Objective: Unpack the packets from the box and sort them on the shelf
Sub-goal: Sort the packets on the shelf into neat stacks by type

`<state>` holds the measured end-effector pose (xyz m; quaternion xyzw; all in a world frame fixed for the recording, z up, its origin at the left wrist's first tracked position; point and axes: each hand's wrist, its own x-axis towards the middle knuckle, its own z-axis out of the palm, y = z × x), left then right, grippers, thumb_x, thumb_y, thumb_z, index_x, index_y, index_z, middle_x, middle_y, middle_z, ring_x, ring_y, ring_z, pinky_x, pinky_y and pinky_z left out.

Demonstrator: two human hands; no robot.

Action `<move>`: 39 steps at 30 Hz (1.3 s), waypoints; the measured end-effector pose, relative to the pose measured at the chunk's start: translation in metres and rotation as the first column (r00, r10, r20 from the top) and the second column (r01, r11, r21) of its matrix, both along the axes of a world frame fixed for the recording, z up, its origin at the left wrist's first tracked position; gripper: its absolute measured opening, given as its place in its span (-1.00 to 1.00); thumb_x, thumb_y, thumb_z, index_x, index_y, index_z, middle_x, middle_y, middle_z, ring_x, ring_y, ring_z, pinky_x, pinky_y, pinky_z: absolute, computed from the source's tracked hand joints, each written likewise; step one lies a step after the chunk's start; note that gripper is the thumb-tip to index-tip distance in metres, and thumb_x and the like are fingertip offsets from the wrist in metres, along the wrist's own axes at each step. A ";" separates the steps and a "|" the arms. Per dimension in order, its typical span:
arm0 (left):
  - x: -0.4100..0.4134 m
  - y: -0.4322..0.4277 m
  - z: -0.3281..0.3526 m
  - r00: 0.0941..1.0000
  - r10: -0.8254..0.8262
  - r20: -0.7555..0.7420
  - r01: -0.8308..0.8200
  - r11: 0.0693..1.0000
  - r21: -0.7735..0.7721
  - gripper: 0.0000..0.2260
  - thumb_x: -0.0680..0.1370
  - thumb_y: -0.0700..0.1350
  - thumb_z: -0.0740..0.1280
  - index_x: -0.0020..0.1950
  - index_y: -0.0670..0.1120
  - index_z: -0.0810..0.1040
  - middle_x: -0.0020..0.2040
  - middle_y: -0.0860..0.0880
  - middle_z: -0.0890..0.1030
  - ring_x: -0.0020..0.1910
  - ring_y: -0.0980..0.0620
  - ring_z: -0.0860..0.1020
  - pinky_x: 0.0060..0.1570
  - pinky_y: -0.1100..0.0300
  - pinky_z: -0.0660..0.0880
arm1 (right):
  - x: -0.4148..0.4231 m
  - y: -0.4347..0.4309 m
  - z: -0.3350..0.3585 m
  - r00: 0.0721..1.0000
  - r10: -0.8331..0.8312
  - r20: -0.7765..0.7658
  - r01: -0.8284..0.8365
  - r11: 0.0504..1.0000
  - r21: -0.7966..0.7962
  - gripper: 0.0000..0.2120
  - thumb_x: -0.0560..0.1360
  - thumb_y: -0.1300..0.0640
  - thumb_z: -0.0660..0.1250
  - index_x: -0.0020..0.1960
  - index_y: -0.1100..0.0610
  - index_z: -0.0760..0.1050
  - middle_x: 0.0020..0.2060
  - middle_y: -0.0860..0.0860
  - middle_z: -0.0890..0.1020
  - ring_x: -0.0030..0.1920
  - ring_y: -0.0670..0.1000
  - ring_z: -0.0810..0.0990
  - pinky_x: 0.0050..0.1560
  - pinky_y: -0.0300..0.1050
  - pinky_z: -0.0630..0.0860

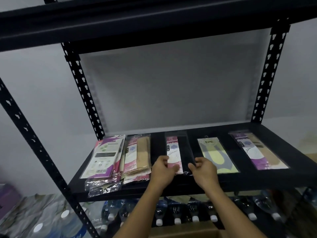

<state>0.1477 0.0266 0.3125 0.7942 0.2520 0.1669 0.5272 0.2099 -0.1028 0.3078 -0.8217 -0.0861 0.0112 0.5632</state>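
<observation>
Now, head cam: L hand [163, 169] & R hand [204, 170] each pinch the dark packet [175, 150] lying at mid front edge of the black shelf [257, 181]. Packet stacks [120, 158] sit twd its left end. Grey wall [163, 83] behind, water bottles [176, 217] below, box [185, 232] at bottom.

A black metal shelf [274, 176] spans the lower half of the frame, with flat packets lying on it in a row. At lower left a loose purple-and-white pile [106, 157] overhangs the front edge, and a beige pile [137, 157] touches it. In the centre lies a black packet [173, 152], then a yellow-grey packet [216, 155], and at right a purple-and-beige packet [257, 150], each apart.
</observation>
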 end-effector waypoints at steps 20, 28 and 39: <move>0.011 -0.004 -0.030 0.990 0.012 -0.144 0.044 0.923 0.381 -0.53 0.57 0.03 0.31 0.45 -0.07 0.35 0.34 -0.07 0.38 0.36 -0.04 0.32 0.36 -0.05 0.32 | 0.012 0.010 -0.027 0.986 0.047 0.158 -0.004 0.964 -0.266 -0.67 0.51 0.16 0.34 0.22 0.30 0.50 0.13 0.18 0.48 0.09 0.13 0.55 0.10 -0.04 0.52; 0.009 -0.006 -0.030 0.982 0.014 -0.187 0.071 0.896 0.438 -0.54 0.59 0.06 0.26 0.46 -0.06 0.32 0.36 -0.06 0.32 0.35 -0.05 0.29 0.34 0.01 0.29 | 0.015 0.012 -0.033 0.987 0.035 0.155 0.008 0.964 -0.267 -0.66 0.50 0.15 0.36 0.21 0.30 0.50 0.14 0.19 0.48 0.11 0.13 0.54 0.07 -0.06 0.53; -0.040 0.025 0.013 0.985 0.022 0.173 -0.065 0.967 0.245 -0.83 0.57 -0.11 0.33 0.16 0.01 0.50 0.02 0.05 0.53 -0.17 0.13 0.56 -0.20 0.37 0.47 | -0.015 0.044 -0.011 0.948 0.087 0.307 -0.041 0.987 -0.154 -0.76 0.50 0.10 0.34 0.12 0.18 0.55 0.03 0.08 0.50 0.12 0.06 0.46 0.04 -0.18 0.41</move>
